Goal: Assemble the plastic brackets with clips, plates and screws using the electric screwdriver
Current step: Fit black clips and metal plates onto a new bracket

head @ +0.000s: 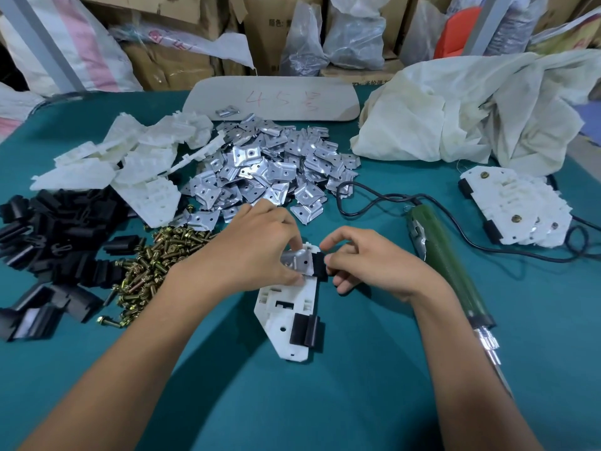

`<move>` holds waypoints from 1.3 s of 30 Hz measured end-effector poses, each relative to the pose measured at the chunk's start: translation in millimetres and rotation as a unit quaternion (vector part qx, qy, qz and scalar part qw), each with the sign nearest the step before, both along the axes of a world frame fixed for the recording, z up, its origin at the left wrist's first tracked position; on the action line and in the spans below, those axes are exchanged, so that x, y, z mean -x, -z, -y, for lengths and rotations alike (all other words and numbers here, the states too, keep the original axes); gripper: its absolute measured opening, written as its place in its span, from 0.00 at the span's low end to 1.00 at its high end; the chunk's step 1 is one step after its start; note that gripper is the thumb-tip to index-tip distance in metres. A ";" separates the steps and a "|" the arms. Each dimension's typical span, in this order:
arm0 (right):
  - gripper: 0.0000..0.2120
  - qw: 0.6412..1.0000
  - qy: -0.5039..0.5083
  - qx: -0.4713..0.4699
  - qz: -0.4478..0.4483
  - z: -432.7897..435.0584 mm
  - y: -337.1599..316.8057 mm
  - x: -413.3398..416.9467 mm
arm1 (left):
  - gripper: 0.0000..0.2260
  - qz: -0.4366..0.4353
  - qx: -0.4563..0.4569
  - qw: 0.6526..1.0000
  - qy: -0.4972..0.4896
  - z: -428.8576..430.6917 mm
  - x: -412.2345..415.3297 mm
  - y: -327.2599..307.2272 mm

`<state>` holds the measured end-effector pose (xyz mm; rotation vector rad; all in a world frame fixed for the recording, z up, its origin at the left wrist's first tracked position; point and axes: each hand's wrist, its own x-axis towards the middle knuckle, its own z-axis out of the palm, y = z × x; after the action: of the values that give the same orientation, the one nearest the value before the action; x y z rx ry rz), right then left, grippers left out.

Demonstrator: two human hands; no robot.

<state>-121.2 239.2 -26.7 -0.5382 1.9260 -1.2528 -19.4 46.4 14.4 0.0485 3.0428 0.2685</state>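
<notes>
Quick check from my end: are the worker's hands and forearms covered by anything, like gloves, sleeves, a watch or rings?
No. Both the left hand and the right hand are bare, with no gloves. No rings, watch or wristband show. Both forearms are uncovered right to the bottom edge of the head view, so no sleeve is visible. Fingernails look short and unpainted.

The left hand is covering most of the metal plate and the bracket's far end. The black clips are running off the left edge; the screwdriver's tip is blurring.
</notes>
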 end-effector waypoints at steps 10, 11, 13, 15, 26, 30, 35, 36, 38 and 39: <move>0.07 1.000 -0.007 0.023 0.004 4.4 0.4 -4.3 | 0.20 -0.014 0.069 0.997 0.015 -3.0 7.7 -5.0; 0.07 1.000 -0.006 0.026 0.005 4.9 0.0 -4.8 | 0.20 -0.011 0.072 0.997 0.014 -2.7 7.6 -5.3; 0.07 0.999 -0.005 0.032 0.008 5.9 -1.0 -5.8 | 0.21 -0.002 0.071 0.997 0.015 -3.2 7.6 -5.6; 0.07 0.999 -0.001 0.039 0.015 7.5 -1.8 -7.3 | 0.22 0.005 0.066 0.998 0.018 -5.0 7.6 -6.2; 0.07 0.995 0.023 0.076 0.068 11.6 -5.5 -10.6 | 0.22 -0.009 0.014 1.000 -0.016 -0.7 2.5 -2.6; 0.07 0.994 0.025 0.079 0.076 12.7 -6.2 -11.9 | 0.22 -0.011 0.011 1.000 -0.013 1.3 1.5 -1.9; 0.08 0.990 0.034 0.091 0.103 16.3 -7.1 -14.1 | 0.24 -0.021 0.002 1.000 -0.018 2.2 0.1 -0.7; 0.09 0.989 0.037 0.094 0.108 17.0 -7.3 -14.4 | 0.25 -0.024 -0.004 0.999 -0.022 2.3 -0.6 -0.4; 0.09 0.988 0.040 0.096 0.114 18.3 -7.6 -14.5 | 0.25 -0.029 -0.011 0.999 -0.029 2.8 -1.9 0.3; 0.09 0.988 0.042 0.096 0.115 18.9 -7.7 -14.6 | 0.26 -0.030 -0.012 0.999 -0.031 3.3 -2.3 0.7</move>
<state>-106.6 220.4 -19.0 -0.3931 1.6613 -1.4950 -17.0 43.1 13.7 -0.0378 3.1050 0.3123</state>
